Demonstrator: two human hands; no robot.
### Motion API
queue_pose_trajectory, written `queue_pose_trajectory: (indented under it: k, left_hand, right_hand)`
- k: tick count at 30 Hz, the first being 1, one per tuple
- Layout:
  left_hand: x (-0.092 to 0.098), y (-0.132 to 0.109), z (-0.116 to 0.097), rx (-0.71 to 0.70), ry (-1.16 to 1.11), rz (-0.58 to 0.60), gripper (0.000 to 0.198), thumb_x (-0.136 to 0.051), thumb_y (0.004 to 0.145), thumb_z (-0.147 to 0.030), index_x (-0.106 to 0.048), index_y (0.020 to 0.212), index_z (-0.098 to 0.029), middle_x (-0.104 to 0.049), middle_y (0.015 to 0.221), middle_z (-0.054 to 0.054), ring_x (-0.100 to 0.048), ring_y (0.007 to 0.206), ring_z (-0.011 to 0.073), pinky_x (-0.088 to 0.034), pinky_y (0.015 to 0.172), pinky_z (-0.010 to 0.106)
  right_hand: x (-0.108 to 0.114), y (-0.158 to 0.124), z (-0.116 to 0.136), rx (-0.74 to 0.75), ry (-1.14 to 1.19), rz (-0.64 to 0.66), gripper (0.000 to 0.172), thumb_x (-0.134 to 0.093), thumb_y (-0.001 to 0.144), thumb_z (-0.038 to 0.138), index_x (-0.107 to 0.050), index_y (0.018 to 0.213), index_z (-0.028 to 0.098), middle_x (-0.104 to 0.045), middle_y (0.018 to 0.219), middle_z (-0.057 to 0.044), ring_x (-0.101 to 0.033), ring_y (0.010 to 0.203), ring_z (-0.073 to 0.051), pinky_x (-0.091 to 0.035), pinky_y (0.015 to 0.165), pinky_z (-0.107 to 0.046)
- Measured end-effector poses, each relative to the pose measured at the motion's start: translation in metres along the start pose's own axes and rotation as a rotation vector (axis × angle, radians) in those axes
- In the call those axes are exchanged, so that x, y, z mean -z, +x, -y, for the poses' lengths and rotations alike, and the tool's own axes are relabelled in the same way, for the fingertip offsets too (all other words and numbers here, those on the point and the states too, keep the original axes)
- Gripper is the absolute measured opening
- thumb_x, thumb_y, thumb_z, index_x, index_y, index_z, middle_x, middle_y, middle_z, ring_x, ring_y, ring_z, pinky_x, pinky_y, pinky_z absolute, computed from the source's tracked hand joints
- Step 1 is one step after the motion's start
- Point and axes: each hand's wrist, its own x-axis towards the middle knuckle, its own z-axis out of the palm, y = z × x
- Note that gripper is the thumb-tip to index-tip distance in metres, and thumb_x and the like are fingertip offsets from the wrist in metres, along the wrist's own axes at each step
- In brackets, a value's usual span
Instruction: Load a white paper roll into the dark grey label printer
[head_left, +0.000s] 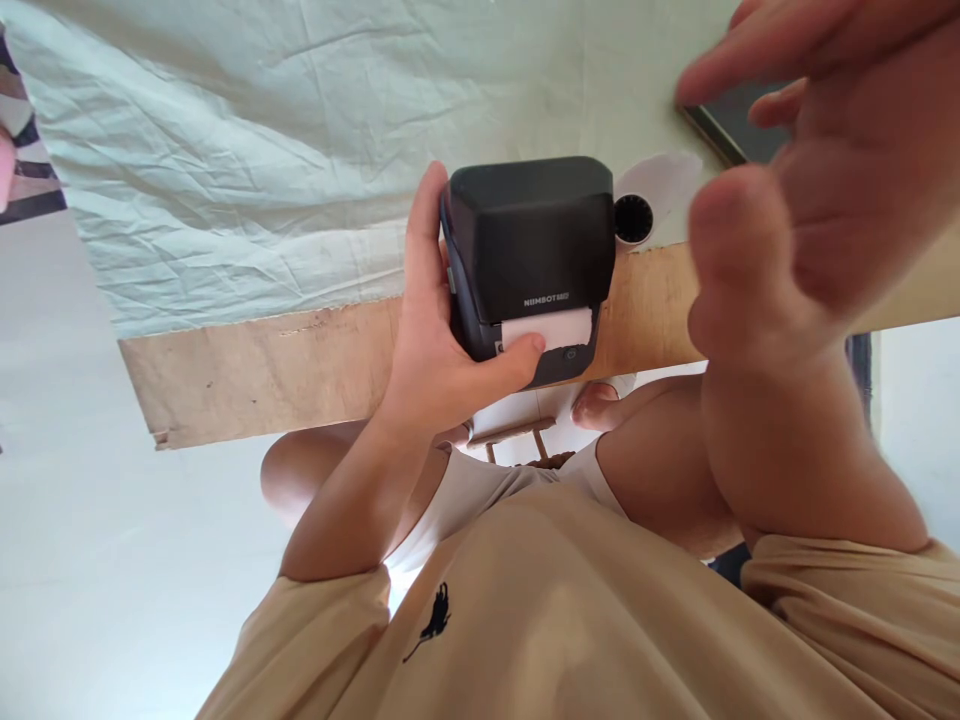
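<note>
My left hand (427, 345) grips a black Niimbot label printer (534, 235), its fingers around the left side and its thumb across the front. A strip of white label paper (559, 327) sticks out of the printer's slot, with my thumb tip on it. Close to the camera, my right hand (810, 190) is raised with its fingers apart and nothing in it. Partly behind that hand lies a flat dark device (739, 120), perhaps a phone or tablet. Just right of the printer is a white roll with a dark round end (634, 218).
A wrinkled pale green cloth (262, 150) covers the table, leaving a bare wooden edge (262, 375) along the front. My legs are below that edge, near a small wooden frame (514, 433). A patterned item (34, 170) shows at the far left.
</note>
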Motion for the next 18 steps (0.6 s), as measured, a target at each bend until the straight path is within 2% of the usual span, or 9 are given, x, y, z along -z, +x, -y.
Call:
queue_pose_trajectory:
  k: [2,3,5,7,9,11,14,16,18]
  left_hand:
    - [-0.010,-0.004,-0.024,0.132,0.028,0.010,0.078,-0.088,0.078,-0.015,-0.055,0.144,-0.041,-0.066,0.142,-0.001,-0.069,0.131,0.0245,-0.057,0.115,0.042]
    - [-0.014,-0.005,-0.033,0.161,-0.010,0.002,0.075,-0.087,0.081,-0.017,-0.055,0.143,-0.042,-0.066,0.144,-0.001,-0.069,0.131,0.0258,-0.059,0.115,0.044]
    - [-0.018,-0.006,-0.041,0.210,-0.035,-0.046,0.061,-0.090,0.083,-0.026,-0.062,0.135,-0.041,-0.068,0.142,-0.001,-0.070,0.131,0.0284,-0.061,0.112,0.045]
    - [-0.018,-0.005,-0.039,0.248,-0.011,-0.115,0.049,-0.093,0.081,-0.041,-0.070,0.124,-0.038,-0.072,0.136,0.002,-0.070,0.131,0.0320,-0.062,0.111,0.047]
    - [-0.015,-0.003,-0.033,0.269,0.022,-0.138,0.046,-0.094,0.079,-0.048,-0.074,0.118,-0.037,-0.074,0.129,0.003,-0.069,0.131,0.0340,-0.062,0.111,0.048]
    - [-0.011,-0.002,-0.029,0.269,0.022,-0.119,0.048,-0.093,0.080,-0.048,-0.074,0.123,-0.038,-0.075,0.127,0.002,-0.069,0.131,0.0347,-0.061,0.111,0.050]
    - [-0.009,-0.003,-0.029,0.260,0.016,-0.093,0.049,-0.092,0.082,-0.048,-0.074,0.126,-0.039,-0.075,0.127,0.003,-0.069,0.131,0.0356,-0.060,0.112,0.051]
    - [-0.008,-0.003,-0.030,0.257,0.012,-0.089,0.048,-0.092,0.082,-0.051,-0.074,0.125,-0.039,-0.075,0.130,0.002,-0.068,0.134,0.0355,-0.060,0.115,0.052]
    - [-0.009,-0.002,-0.031,0.248,-0.009,-0.097,0.049,-0.093,0.080,-0.053,-0.075,0.124,-0.043,-0.074,0.135,-0.001,-0.068,0.137,0.0334,-0.059,0.119,0.051]
  right_hand:
    - [-0.007,-0.003,0.002,0.161,0.009,-0.041,0.047,-0.049,0.105,0.055,-0.065,0.126,0.015,-0.070,0.125,-0.008,-0.066,0.129,-0.023,-0.050,0.123,-0.044]
    - [-0.011,-0.004,0.002,0.213,-0.013,-0.025,0.046,-0.053,0.104,0.057,-0.065,0.125,0.017,-0.071,0.127,-0.007,-0.065,0.136,-0.025,-0.049,0.127,-0.046]
    - [-0.015,-0.005,0.000,0.222,-0.086,0.046,0.053,-0.055,0.103,0.065,-0.064,0.128,0.020,-0.070,0.136,-0.006,-0.058,0.149,-0.030,-0.045,0.131,-0.053]
    - [-0.016,-0.005,-0.001,0.210,-0.127,0.104,0.058,-0.054,0.103,0.069,-0.063,0.133,0.021,-0.068,0.142,-0.007,-0.056,0.153,-0.033,-0.045,0.129,-0.058]
    - [-0.013,-0.005,-0.001,0.191,-0.145,0.156,0.061,-0.052,0.103,0.072,-0.061,0.136,0.022,-0.067,0.144,-0.007,-0.054,0.154,-0.035,-0.046,0.126,-0.061]
    - [-0.009,-0.005,0.001,0.138,-0.162,0.197,0.066,-0.051,0.101,0.077,-0.058,0.141,0.025,-0.064,0.150,-0.008,-0.047,0.159,-0.039,-0.046,0.123,-0.065]
    - [-0.008,-0.004,0.005,0.080,-0.179,0.215,0.076,-0.048,0.097,0.086,-0.054,0.147,0.029,-0.060,0.156,-0.006,-0.038,0.164,-0.044,-0.037,0.129,-0.074]
    - [-0.009,-0.004,0.006,0.048,-0.187,0.223,0.079,-0.046,0.096,0.088,-0.054,0.148,0.031,-0.059,0.157,-0.006,-0.036,0.166,-0.045,-0.029,0.132,-0.077]
    - [-0.011,-0.004,0.006,0.026,-0.185,0.242,0.080,-0.043,0.096,0.089,-0.053,0.149,0.030,-0.057,0.158,-0.007,-0.035,0.166,-0.044,-0.028,0.134,-0.076]
